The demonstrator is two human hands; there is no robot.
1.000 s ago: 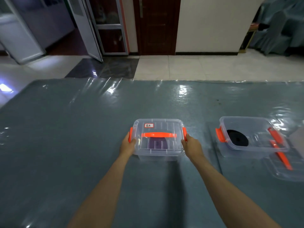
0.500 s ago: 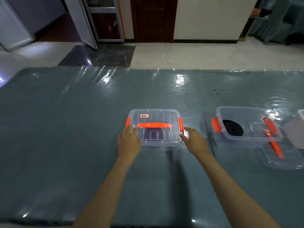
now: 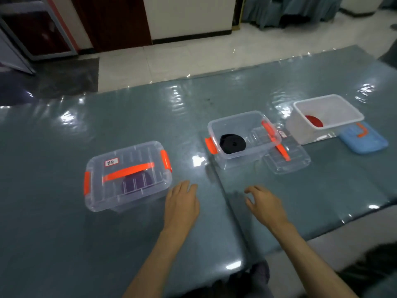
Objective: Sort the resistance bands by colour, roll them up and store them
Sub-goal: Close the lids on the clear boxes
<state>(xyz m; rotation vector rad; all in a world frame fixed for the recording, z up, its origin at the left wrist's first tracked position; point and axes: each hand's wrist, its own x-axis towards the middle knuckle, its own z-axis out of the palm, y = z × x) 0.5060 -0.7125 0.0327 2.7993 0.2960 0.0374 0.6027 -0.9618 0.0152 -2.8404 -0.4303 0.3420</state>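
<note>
The table (image 3: 64, 222), under a glossy grey-green cover, carries three boxes in a row. The lidded clear box (image 3: 126, 177) on the left looks finished: a purple roll (image 3: 137, 182) lies inside and both orange latches appear down. The open clear box (image 3: 242, 138) in the middle holds a black roll (image 3: 232, 144), its clear lid (image 3: 286, 157) lying partly under it. The white box (image 3: 326, 119) further right holds a red roll (image 3: 314, 121), with its blue lid (image 3: 363, 138) alongside. Those two lids likely remain to be fitted. The left hand (image 3: 181, 204) and right hand (image 3: 265, 205) hover with loose fingers, each grip empty. Nothing blocks the reach to either lid.
</note>
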